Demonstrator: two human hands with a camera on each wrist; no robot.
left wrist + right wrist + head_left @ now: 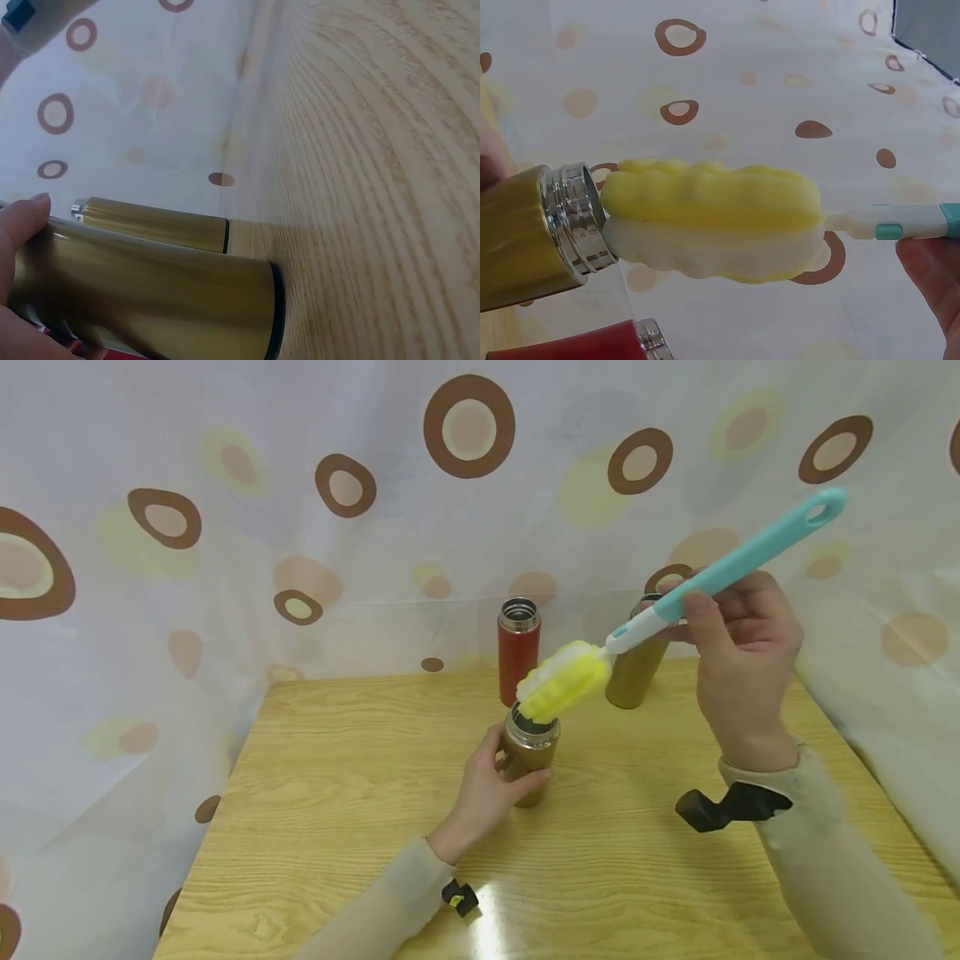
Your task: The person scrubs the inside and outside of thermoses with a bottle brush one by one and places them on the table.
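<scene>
A gold flask (529, 756) stands open-mouthed on the wooden table (337, 752), and my left hand (487, 789) grips its body. In the left wrist view the gold flask (150, 304) fills the bottom, with my thumb (22, 221) on it. My right hand (738, 664) pinches the teal handle of a bottle brush (720, 572). Its yellow and white sponge head (562, 681) hovers at the flask's mouth, tilted. In the right wrist view the sponge head (712, 217) touches the flask's threaded steel rim (574, 217).
A red flask (517, 647) and a second gold flask (637, 664) stand open at the table's back edge. A white curtain (225, 527) with brown circles hangs around the table on three sides.
</scene>
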